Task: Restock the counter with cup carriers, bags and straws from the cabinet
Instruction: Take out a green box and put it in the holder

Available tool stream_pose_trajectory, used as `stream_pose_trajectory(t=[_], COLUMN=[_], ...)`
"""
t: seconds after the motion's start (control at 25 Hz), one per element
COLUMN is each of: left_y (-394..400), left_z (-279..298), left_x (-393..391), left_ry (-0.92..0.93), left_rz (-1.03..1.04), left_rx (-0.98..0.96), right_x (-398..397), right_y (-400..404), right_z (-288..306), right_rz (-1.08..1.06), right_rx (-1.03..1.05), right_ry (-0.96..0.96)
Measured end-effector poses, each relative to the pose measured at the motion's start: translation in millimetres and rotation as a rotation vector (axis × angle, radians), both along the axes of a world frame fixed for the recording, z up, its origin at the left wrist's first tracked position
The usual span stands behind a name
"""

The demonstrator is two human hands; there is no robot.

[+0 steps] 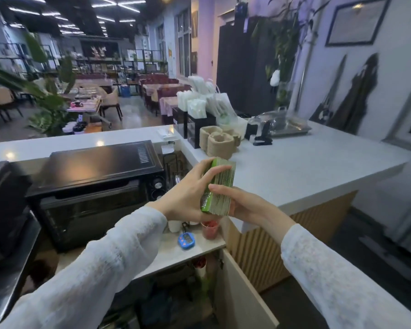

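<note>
White counter runs along the right and meets a second stretch across the middle, with a dining room of tables and chairs behind it. We hold a green stack of flat folded items, perhaps bags or sleeves, though we cannot tell which, upright in the air just before the counter's near edge. Our left hand grips its left side, fingers curled over the top end and thumb underneath. Our right hand grips the lower right side, thumb lying across the front and fingers wrapped behind. Both arms wear white knit sleeves.

Farther back on the counter sit brown pulp cup carriers, stacked and touching one another. Just behind them stand black holders filled with white wrapped straws and bags. A black stapler lies to the right of the carriers, near a covered metal tray.

Left of our hands sits a black oven. Below our hands, a lower shelf carries a blue timer and a cup of red bits. An open cabinet door stands beneath.
</note>
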State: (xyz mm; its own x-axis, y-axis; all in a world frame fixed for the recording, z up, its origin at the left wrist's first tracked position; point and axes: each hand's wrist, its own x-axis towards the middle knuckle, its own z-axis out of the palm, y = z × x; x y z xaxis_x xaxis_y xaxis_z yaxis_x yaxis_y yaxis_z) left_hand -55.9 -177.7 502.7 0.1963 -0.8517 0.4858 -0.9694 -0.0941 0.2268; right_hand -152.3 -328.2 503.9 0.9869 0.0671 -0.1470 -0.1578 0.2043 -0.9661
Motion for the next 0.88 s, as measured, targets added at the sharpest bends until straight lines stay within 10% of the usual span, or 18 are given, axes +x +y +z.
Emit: stream_pose_trajectory(t=[0.48,0.88], left_y=[-88,-231], left_z=[54,49], left_x=[-34,-5], left_ry=[0.165,0.781], left_rz=[-0.08,-0.199], left_rx=[0.148,-0.092], right_x=[-47,-41], right_y=[-91,-208], right_z=[40,24], right_rz=[-0.181,-0.347], right_rx=[-0.158,-0.52], right_ry=[-0.036,-0.098])
